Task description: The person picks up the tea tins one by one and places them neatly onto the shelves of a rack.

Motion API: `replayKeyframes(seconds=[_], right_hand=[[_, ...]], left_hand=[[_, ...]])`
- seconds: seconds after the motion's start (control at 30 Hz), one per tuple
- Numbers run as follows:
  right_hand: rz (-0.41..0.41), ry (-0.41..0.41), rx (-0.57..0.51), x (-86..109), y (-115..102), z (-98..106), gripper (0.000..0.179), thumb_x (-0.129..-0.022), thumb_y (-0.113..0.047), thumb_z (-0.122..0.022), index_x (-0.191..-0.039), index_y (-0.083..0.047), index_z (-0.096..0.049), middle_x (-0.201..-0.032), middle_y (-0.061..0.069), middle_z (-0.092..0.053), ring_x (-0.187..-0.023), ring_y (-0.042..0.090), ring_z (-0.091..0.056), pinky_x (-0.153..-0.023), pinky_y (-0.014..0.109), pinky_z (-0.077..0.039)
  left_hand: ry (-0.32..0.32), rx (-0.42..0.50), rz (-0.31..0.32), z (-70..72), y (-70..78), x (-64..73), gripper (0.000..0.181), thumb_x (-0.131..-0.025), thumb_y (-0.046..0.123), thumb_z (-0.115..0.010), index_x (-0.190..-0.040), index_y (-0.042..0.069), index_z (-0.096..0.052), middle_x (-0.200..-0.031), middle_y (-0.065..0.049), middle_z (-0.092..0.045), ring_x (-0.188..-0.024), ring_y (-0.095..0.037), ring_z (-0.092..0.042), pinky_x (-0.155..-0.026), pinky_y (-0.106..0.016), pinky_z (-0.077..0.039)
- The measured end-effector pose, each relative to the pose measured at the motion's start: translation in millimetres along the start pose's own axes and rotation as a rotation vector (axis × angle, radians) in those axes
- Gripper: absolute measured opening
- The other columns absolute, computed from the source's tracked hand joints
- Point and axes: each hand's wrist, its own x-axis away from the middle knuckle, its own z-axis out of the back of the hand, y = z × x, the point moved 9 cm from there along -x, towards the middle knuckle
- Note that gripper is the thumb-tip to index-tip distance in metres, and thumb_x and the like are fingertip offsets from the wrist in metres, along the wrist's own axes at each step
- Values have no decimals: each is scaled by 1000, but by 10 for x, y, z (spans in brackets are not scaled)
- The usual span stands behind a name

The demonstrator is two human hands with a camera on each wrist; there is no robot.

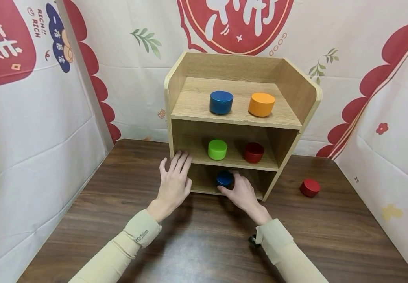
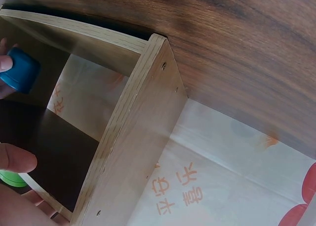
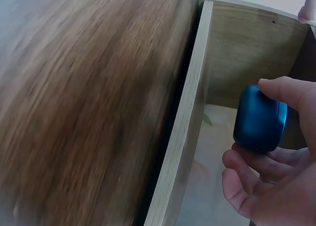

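Observation:
A blue round tin (image 3: 259, 118) is pinched between the thumb and fingers of my right hand (image 1: 243, 192), inside the bottom compartment of a wooden shelf unit (image 1: 297, 88). In the right wrist view, the thumb lies on one side of the tin and the fingers on the other. My left hand (image 1: 173, 184) rests at the unit's left front edge, fingers straight over the middle board and thumb lower down. Near that hand, a green tin (image 1: 217, 150) stands on the middle board with a dark red tin (image 1: 253, 152) to its right.
On the top board stand another blue tin (image 1: 221, 102) and an orange tin (image 1: 261, 104). A red tin (image 1: 310, 188) lies on the brown wood-grain table (image 1: 335, 228), right of the unit. Printed white cloth (image 1: 133, 90) hangs behind and along both sides.

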Motion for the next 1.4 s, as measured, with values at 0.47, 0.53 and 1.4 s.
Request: replayKeyframes(seconds=[0.47, 0.53, 1.4], right_hand=[[10, -45, 51, -96, -164, -278, 69, -77, -38, -77, -130, -2, -53, -110, 21, -68, -92, 33, -68, -76, 46, -54], [10, -51, 58, -105, -164, -305, 69, -77, -39, -77, -131, -2, -53, -111, 21, -68, -92, 34, -68, -76, 46, -54], [39, -36, 132, -67, -136, -320, 71, -76, -41, -77, -130, -1, -53, -105, 22, -69, -92, 37, -67, -74, 47, -54]], left_hand=[[-14, -6, 5, -12, -11, -5, 68, -73, 9, -65, -139, 8, -49, -144, -8, -50, -137, -26, -41, -103, -63, -28], [-14, -8, 6, -9, -12, -3, 69, -72, 9, -66, -139, 8, -49, -143, -8, -50, -137, -26, -41, -103, -63, -28], [-7, -11, -7, 16, -1, -7, 69, -71, 8, -67, -138, 7, -50, -142, -9, -51, -135, -28, -44, -103, -63, -29]])
